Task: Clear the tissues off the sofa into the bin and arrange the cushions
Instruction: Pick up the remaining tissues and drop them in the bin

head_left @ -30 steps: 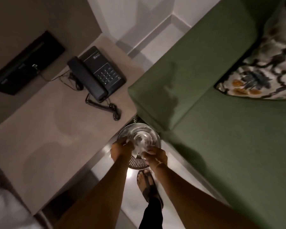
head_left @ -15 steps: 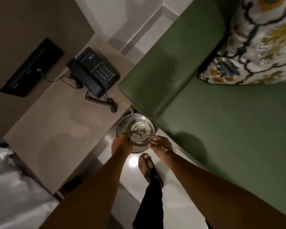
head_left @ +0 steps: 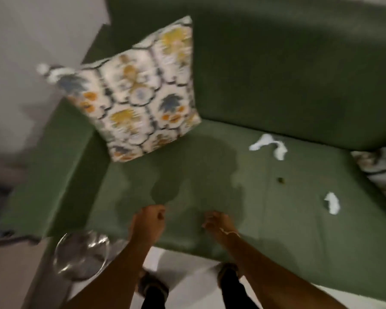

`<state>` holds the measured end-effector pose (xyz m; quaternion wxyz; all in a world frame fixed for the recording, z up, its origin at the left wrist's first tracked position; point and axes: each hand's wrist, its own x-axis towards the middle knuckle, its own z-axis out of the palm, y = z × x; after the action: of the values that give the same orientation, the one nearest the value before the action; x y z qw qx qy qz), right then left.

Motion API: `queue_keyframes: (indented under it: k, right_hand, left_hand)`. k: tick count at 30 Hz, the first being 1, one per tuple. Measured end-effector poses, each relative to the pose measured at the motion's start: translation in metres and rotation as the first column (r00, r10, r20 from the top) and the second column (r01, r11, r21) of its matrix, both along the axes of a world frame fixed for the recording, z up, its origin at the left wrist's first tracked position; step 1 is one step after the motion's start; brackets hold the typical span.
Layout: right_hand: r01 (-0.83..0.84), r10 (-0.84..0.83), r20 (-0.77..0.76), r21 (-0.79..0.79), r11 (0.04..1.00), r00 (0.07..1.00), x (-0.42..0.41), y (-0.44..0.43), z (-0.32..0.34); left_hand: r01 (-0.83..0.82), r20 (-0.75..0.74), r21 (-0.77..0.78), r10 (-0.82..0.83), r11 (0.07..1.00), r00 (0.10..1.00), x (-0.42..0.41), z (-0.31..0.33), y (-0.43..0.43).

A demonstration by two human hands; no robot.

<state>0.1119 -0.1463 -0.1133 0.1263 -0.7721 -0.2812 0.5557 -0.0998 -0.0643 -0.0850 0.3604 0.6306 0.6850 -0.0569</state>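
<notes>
Both hands have come away from the bin and swung over to the sofa seat.

The left hand (head_left: 148, 221) hovers with fingers curled together, holding nothing that I can see; the right hand (head_left: 218, 223) looks loosely curled and empty too, though blur hides detail; the bin (head_left: 81, 255) stands on the floor by the sofa (head_left: 299, 63) arm; two tissues wait, one (head_left: 269, 146) near the backrest, another (head_left: 332, 202) nearer the front; a cushion (head_left: 138, 92) leans in the corner, a second (head_left: 379, 168) at the right edge; so I'd say another tissue run comes next.

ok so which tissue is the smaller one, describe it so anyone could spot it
Start at the green sofa seat and look towards its right end, near the patterned cushion lying there. The small tissue is a single crumpled white wad close to that cushion, nearer the front edge than the longer, strung-out tissue by the backrest.
</notes>
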Motion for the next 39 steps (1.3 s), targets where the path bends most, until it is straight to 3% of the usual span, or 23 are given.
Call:
queue_keyframes:
  k: [5, 10, 14, 16, 20, 25, 29, 32, 35, 39]
  right_hand:
    - [0.073, -0.086, 0.146, 0.098, 0.992, 0.986, 0.144, -0.041, 0.017]
    - [0.143, -0.179, 0.440, 0.115, 0.983, 0.880, 0.257, -0.078, 0.018]
    - [0.152, -0.205, 0.608, 0.139, 0.979, 0.767, 0.318, -0.089, -0.008]
    - [0.133, -0.169, 0.613, 0.105, 0.986, 0.772, 0.339, -0.086, -0.024]
    - [0.084, -0.062, 0.644, -0.003, 0.996, 0.762, 0.356, -0.085, -0.057]
    - [0.243, -0.270, 0.654, 0.134, 0.961, 0.707, 0.357, -0.092, -0.073]
    - [0.256, -0.346, 0.559, 0.235, 0.938, 0.753, 0.347, -0.085, -0.059]
    - [0.060, -0.244, 0.536, 0.338, 0.939, 0.808, 0.322, -0.066, -0.044]
    - [-0.175, -0.123, 0.615, 0.401, 0.899, 0.779, 0.299, -0.038, -0.040]
    - [-0.222, -0.118, 0.593, 0.469, 0.855, 0.796, 0.283, -0.011, -0.054]
  left_hand:
    - [0.236, -0.005, 0.070, -0.236, 0.969, 0.972, 0.146, 0.006, 0.013]
    - [0.439, -0.001, 0.166, -0.445, 0.883, 0.895, 0.266, 0.003, 0.039]
    - [0.497, -0.029, 0.295, -0.512, 0.816, 0.858, 0.333, -0.016, 0.081]
    - [0.509, -0.050, 0.327, -0.524, 0.796, 0.850, 0.357, -0.031, 0.102]
    - [0.560, -0.119, 0.291, -0.551, 0.776, 0.826, 0.384, -0.066, 0.128]
    - [0.586, -0.201, 0.308, -0.551, 0.749, 0.810, 0.392, -0.092, 0.131]
    - [0.516, -0.164, 0.334, -0.490, 0.789, 0.856, 0.381, -0.084, 0.127]
    - [0.556, -0.124, 0.426, -0.562, 0.714, 0.817, 0.380, -0.069, 0.125]
    - [0.633, -0.098, 0.474, -0.678, 0.611, 0.728, 0.394, -0.060, 0.124]
    - [0.785, -0.142, 0.385, -0.809, 0.485, 0.570, 0.427, -0.067, 0.118]
